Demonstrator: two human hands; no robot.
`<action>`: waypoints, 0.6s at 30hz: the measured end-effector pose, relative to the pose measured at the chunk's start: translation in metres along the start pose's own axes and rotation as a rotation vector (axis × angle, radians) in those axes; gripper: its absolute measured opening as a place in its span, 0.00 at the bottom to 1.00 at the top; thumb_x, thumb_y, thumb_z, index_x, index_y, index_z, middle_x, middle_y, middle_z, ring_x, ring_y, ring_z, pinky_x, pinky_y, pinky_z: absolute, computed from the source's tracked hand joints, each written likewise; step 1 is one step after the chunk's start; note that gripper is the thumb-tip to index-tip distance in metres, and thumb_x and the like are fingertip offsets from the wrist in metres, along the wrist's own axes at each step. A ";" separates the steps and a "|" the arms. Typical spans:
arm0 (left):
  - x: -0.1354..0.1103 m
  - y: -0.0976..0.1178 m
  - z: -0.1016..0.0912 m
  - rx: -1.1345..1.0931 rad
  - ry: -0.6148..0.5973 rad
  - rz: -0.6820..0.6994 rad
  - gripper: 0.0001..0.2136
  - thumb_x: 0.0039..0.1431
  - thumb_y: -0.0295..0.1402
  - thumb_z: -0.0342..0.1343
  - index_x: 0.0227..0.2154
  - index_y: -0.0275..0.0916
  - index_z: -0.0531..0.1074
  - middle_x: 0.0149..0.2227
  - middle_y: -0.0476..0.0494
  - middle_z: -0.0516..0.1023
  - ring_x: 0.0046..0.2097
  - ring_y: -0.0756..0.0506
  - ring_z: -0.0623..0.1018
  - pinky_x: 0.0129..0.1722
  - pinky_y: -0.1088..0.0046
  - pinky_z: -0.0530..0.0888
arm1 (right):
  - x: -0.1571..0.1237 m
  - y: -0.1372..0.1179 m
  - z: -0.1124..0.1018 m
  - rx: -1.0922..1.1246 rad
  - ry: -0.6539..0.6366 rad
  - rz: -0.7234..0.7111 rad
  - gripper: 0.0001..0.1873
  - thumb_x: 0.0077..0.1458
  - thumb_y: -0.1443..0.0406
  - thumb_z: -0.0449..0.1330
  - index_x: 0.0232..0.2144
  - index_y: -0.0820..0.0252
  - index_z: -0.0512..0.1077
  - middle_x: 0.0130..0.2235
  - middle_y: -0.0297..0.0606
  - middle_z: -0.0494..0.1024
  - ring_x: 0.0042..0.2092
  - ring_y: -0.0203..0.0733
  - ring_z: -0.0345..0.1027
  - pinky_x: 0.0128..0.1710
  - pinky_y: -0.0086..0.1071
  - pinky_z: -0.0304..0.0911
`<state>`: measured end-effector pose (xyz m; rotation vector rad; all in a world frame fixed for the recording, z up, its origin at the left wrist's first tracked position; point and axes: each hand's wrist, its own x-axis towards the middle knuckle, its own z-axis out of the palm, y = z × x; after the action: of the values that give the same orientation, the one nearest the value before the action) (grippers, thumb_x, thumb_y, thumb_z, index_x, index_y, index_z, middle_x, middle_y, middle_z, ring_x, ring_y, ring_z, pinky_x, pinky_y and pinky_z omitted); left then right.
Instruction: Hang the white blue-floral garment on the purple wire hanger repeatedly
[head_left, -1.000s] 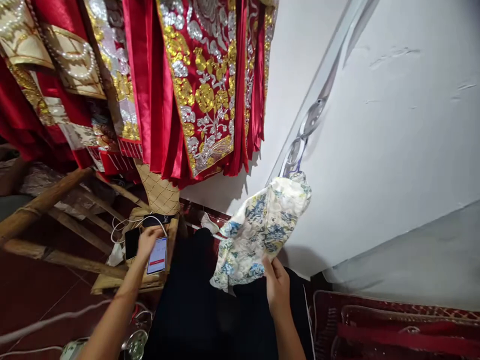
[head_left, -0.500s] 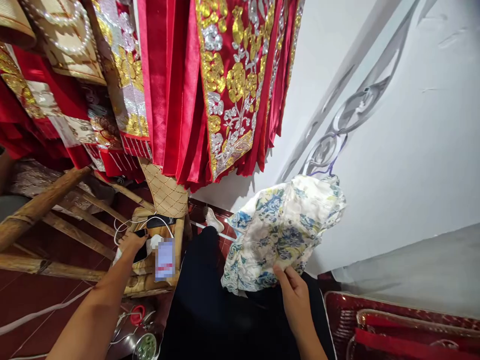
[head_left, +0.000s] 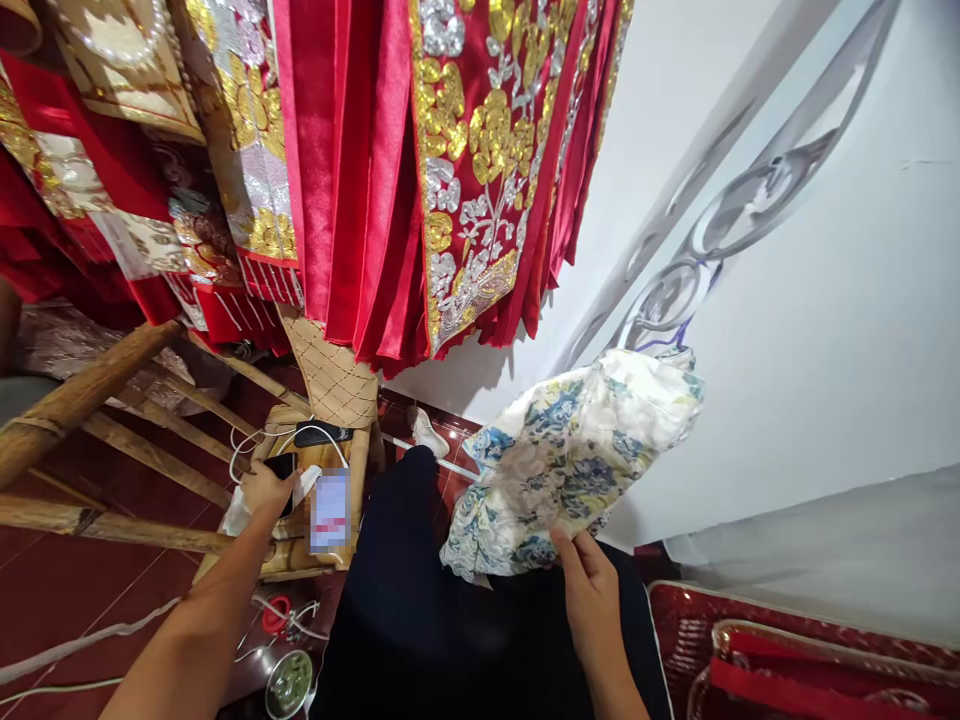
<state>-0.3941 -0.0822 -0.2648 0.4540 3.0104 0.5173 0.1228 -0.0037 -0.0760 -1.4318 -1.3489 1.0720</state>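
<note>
At the left, my left hand (head_left: 268, 490) is closed on a black phone (head_left: 285, 468), over a bamboo seat (head_left: 315, 565). White tissue-like material (head_left: 306, 484) lies beside those fingers, and another phone with a blurred screen (head_left: 331, 510) is on the seat. My right hand (head_left: 589, 580) pinches the lower edge of a white garment with a blue and yellow floral print (head_left: 570, 450). The gathered fabric hangs from a purple strap (head_left: 684, 335) on a curled metal fitting (head_left: 679, 290) by the wall, and its lower part reaches over my dark-clothed lap (head_left: 420, 610).
Red pleated cloth with gold and silver sequins (head_left: 480, 190) hangs ahead. Bamboo rails (head_left: 142, 455) run along the left. A dark pouch-like item (head_left: 322, 433) and white cable (head_left: 238, 450) are on the seat. A round container (head_left: 289, 685) stands lower left; red trays (head_left: 810, 650) are lower right.
The view has shifted slightly. My left hand has moved a little and the black phone in it has turned. My right hand keeps its pinch on the floral garment.
</note>
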 end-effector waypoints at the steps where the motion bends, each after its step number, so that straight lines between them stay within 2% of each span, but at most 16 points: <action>1: -0.003 -0.001 0.000 -0.011 -0.002 0.012 0.43 0.46 0.56 0.61 0.58 0.29 0.56 0.55 0.18 0.66 0.57 0.25 0.70 0.49 0.52 0.70 | 0.000 0.000 -0.001 0.003 -0.003 -0.008 0.25 0.54 0.47 0.60 0.21 0.56 0.58 0.23 0.28 0.56 0.28 0.37 0.53 0.27 0.30 0.53; 5: -0.013 -0.009 -0.003 -0.053 -0.018 0.059 0.42 0.48 0.52 0.61 0.59 0.30 0.55 0.57 0.21 0.65 0.58 0.29 0.70 0.52 0.56 0.70 | -0.002 0.002 -0.007 0.016 0.000 -0.035 0.23 0.54 0.48 0.61 0.22 0.56 0.59 0.24 0.29 0.60 0.29 0.37 0.54 0.28 0.30 0.54; 10: -0.011 -0.012 -0.008 -0.059 -0.039 0.064 0.44 0.43 0.51 0.64 0.60 0.34 0.55 0.58 0.24 0.66 0.61 0.27 0.67 0.56 0.54 0.67 | -0.004 0.003 -0.012 0.016 -0.003 -0.059 0.22 0.54 0.48 0.60 0.22 0.57 0.62 0.25 0.30 0.63 0.29 0.39 0.57 0.28 0.31 0.55; 18: 0.000 -0.008 -0.008 -0.048 -0.086 -0.009 0.48 0.36 0.52 0.67 0.58 0.31 0.56 0.58 0.17 0.65 0.61 0.23 0.66 0.57 0.49 0.64 | -0.002 0.003 -0.012 0.036 0.011 -0.067 0.22 0.52 0.45 0.60 0.27 0.58 0.69 0.25 0.33 0.68 0.29 0.41 0.59 0.28 0.32 0.59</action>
<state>-0.3971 -0.0920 -0.2599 0.4470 2.9097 0.5538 0.1353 -0.0064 -0.0762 -1.3554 -1.3541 1.0381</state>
